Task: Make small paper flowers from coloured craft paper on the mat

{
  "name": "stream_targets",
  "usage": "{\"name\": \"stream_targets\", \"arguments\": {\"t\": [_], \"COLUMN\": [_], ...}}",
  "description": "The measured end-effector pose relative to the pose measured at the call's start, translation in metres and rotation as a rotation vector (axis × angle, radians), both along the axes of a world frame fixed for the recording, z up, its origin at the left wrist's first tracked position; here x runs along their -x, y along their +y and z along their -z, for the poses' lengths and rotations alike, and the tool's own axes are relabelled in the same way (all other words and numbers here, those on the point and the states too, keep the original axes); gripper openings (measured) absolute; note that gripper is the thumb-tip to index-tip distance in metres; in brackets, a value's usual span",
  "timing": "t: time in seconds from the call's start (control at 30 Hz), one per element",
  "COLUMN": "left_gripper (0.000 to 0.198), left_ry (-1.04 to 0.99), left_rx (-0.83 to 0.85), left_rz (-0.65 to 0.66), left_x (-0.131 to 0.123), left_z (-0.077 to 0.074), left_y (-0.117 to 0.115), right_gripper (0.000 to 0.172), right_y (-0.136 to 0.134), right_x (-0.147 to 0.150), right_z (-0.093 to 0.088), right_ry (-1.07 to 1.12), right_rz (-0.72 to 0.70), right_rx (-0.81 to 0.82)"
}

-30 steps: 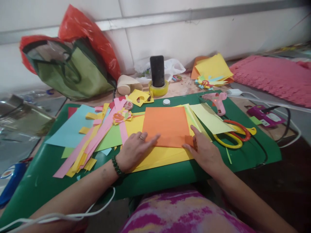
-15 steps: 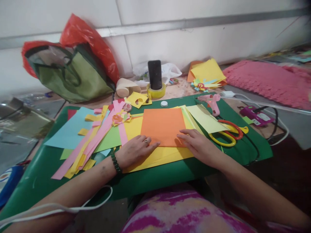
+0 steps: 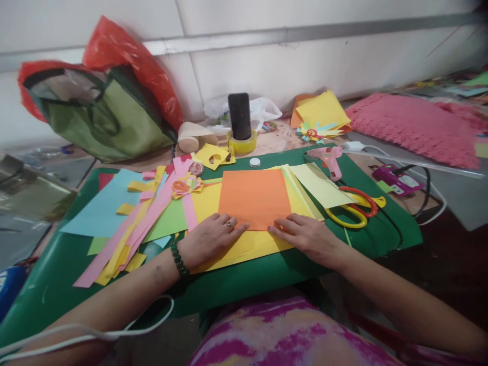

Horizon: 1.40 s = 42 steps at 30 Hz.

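Note:
An orange paper sheet (image 3: 253, 195) lies on yellow sheets (image 3: 244, 244) on a green mat (image 3: 267, 277). My left hand (image 3: 209, 239) rests flat, fingers stretched out, on the yellow paper with its fingertips at the orange sheet's lower left edge. My right hand (image 3: 307, 236) lies flat too, fingertips pressing along the orange sheet's lower edge. Neither hand holds anything. A bead bracelet sits on my left wrist.
Pink and yellow paper strips (image 3: 137, 223) and a light blue sheet (image 3: 102, 208) lie at left. Yellow-red scissors (image 3: 354, 208), a pink glue gun (image 3: 330, 157) and a purple device (image 3: 396, 180) lie at right. A phone (image 3: 239, 117) stands in a tape roll; bags (image 3: 99, 112) sit behind.
My right hand has slid left along the orange sheet's lower edge from its right corner and flattened. My left hand has stayed in place. The view has shifted slightly.

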<state>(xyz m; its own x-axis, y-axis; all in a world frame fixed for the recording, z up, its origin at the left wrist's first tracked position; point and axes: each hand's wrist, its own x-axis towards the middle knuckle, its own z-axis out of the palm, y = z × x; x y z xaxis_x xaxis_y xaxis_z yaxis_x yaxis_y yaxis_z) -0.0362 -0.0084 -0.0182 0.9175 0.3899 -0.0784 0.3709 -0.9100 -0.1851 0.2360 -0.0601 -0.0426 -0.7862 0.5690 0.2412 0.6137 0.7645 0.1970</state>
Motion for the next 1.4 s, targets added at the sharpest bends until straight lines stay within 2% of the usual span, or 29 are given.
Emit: {"name": "stream_targets", "arguments": {"t": [0.17,0.27,0.6,0.73,0.93,1.07,1.2,1.3,1.4], "left_gripper": [0.042,0.041,0.04,0.037,0.038,0.037,0.035,0.033,0.029], "left_ry": [0.02,-0.014,-0.043,-0.061,-0.141,-0.183,-0.188,-0.153,-0.081], "left_rx": [-0.006,-0.007,0.014,0.033,0.052,0.004,-0.119,-0.181,-0.151], "left_rz": [0.009,-0.007,-0.06,-0.073,-0.11,-0.103,-0.115,-0.14,-0.169], "left_x": [0.009,0.017,0.012,0.019,0.039,0.043,0.048,0.051,0.048], "left_z": [0.0,0.004,0.005,0.006,0.012,0.015,0.016,0.012,0.0], "left_y": [-0.006,-0.008,-0.01,-0.013,-0.017,-0.02,-0.024,-0.027,-0.025], "right_gripper": [0.034,0.04,0.054,0.049,0.039,0.039,0.037,0.035,0.035], "right_y": [-0.005,-0.006,-0.005,-0.011,-0.027,-0.034,-0.035,-0.036,-0.037], "right_x": [-0.001,0.004,0.039,0.03,0.002,-0.008,-0.009,-0.01,-0.01], "right_z": [-0.002,-0.006,-0.009,-0.009,-0.002,0.005,0.009,0.011,0.012], "right_ry": [-0.054,-0.112,-0.247,-0.263,-0.108,-0.072,-0.043,0.004,0.034], "right_rz": [0.024,0.057,0.199,0.186,0.141,0.155,0.159,0.159,0.176], "right_rx": [-0.066,-0.079,0.061,0.051,-0.036,-0.059,-0.071,-0.119,-0.15]}}
